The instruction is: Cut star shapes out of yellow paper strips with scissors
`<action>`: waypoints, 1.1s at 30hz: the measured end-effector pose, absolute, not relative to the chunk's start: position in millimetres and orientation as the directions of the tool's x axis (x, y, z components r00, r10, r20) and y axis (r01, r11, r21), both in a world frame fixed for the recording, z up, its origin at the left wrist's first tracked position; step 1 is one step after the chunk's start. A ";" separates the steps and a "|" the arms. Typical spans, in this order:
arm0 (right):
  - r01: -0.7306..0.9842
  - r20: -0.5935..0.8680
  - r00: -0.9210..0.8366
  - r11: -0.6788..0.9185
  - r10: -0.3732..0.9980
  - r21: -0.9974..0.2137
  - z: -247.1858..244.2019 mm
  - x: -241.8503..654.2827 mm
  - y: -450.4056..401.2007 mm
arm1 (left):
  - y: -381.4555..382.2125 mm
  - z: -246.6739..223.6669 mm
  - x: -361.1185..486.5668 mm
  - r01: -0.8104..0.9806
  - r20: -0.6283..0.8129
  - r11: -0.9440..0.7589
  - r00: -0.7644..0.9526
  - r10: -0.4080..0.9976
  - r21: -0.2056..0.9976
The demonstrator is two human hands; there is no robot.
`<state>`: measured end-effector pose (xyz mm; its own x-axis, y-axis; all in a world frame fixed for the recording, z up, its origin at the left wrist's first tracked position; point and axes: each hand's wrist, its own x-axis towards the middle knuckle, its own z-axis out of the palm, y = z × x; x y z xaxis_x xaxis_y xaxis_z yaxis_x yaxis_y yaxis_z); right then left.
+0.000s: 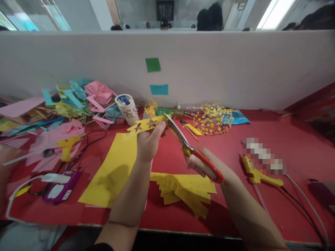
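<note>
My left hand (151, 139) pinches a yellow paper strip (142, 126) that has star-shaped holes cut in it. My right hand (200, 162) is closed around the red handles of a pair of scissors (180, 134). The blades point up and left, their tips beside the strip's right end at my left fingers. Under my left forearm lies a large yellow sheet (112, 170). Between my forearms, several yellow paper strips (183, 190) lie overlapped on the red table (167, 153). Behind the scissors rests a heap of small yellow stars (213, 118).
Folded pink, blue and yellow paper pieces (78, 99) crowd the left. A white cup (127, 108) and a yellow cutter (192, 128) are behind my hands. Yellow glue guns lie left (67, 146) and right (259, 174), with cables. A person's blurred arm (7, 160) shows far left.
</note>
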<state>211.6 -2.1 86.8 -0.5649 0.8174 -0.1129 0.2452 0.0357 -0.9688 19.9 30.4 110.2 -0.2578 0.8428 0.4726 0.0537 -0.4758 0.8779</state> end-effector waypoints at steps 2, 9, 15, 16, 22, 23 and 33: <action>0.238 -0.131 -0.551 0.004 0.824 -0.971 87.7 210.2 -2.8 | 30.6 110.0 20.1 0.047 0.473 -0.478 -0.260 0.842 0.877; 0.204 -0.119 -0.548 -0.006 0.828 -0.979 95.9 205.1 -5.8 | 31.2 109.9 20.2 -0.001 0.459 -0.474 -0.250 0.853 0.880; 0.188 -0.103 -0.554 0.004 0.826 -0.982 97.4 205.0 -5.9 | 31.6 108.6 20.0 -0.023 0.455 -0.475 -0.248 0.855 0.880; 0.187 -0.100 -0.555 0.007 0.826 -0.982 97.7 205.1 -5.9 | 31.6 108.5 19.9 -0.023 0.455 -0.474 -0.246 0.856 0.880; 0.233 -0.121 -0.524 0.006 0.843 -0.972 100.8 205.9 -5.6 | 31.2 108.3 19.1 -0.062 0.443 -0.469 -0.240 0.864 0.881; 0.243 -0.129 -0.522 0.002 0.843 -0.970 101.3 206.3 -5.3 | 31.3 108.4 19.0 -0.073 0.439 -0.467 -0.240 0.866 0.881; 0.313 -0.190 -0.507 -0.026 0.841 -0.950 104.5 214.6 -4.3 | 31.8 113.8 18.5 -0.174 0.411 -0.449 -0.215 0.886 0.876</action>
